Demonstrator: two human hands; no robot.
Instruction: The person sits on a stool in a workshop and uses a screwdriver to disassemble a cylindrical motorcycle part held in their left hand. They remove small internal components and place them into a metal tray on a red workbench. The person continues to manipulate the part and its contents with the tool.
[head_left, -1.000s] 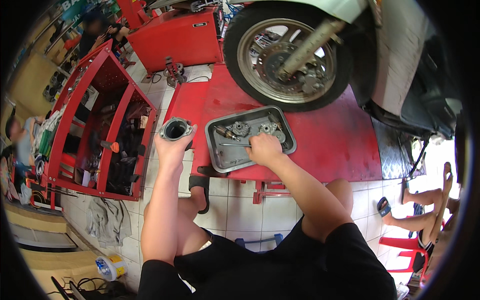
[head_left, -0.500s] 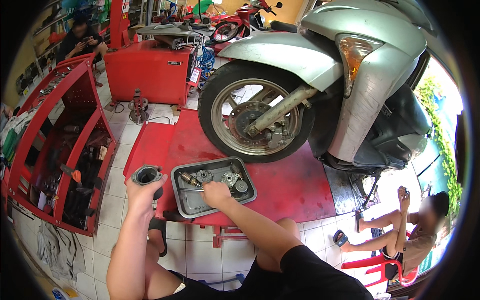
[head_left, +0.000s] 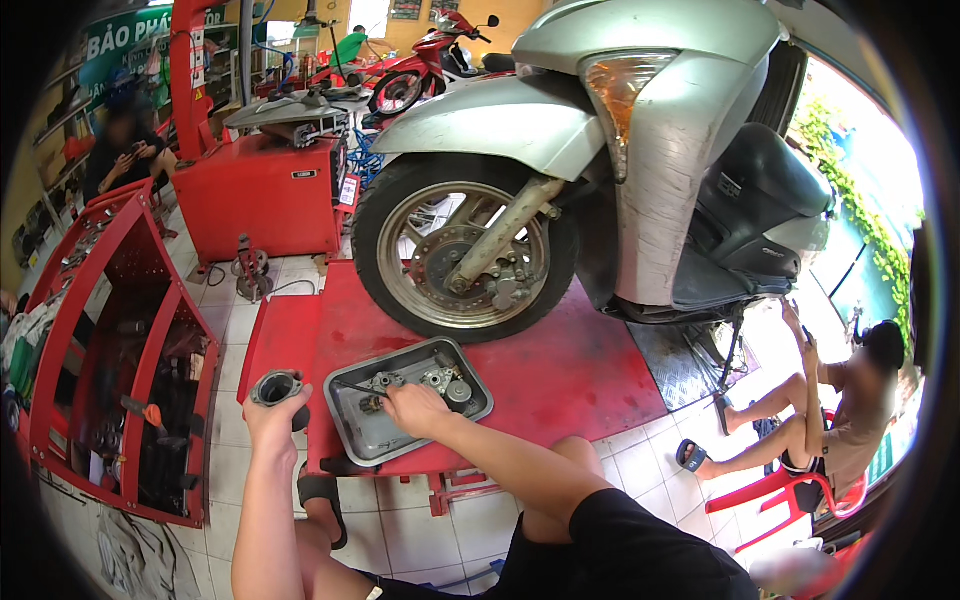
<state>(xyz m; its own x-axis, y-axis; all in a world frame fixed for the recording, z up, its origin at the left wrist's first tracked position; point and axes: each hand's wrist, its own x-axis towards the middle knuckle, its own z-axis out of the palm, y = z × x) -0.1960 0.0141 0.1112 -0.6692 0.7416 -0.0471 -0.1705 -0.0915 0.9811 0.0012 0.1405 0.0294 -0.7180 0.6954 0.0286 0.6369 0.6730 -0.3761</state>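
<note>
Cylinder (head_left: 278,388), hollow metal, a single one, sits in the left hand (head_left: 270,425) in the head view, fingers curled round its side, open end up. One right hand (head_left: 418,410) reaches over one grey tray (head_left: 352,428), just right of the cylinder, its fingers closed round one thin rod (head_left: 357,387). At least four parts (head_left: 438,379) lie in the tray; the hand hides some of its floor. The tray rests on a red platform (head_left: 570,390), near one scooter (head_left: 560,115), whose one visible wheel (head_left: 382,290) stands there too. One red cart (head_left: 180,315) stands at left. At least three other people are about, one seated on a red chair (head_left: 780,490).
</note>
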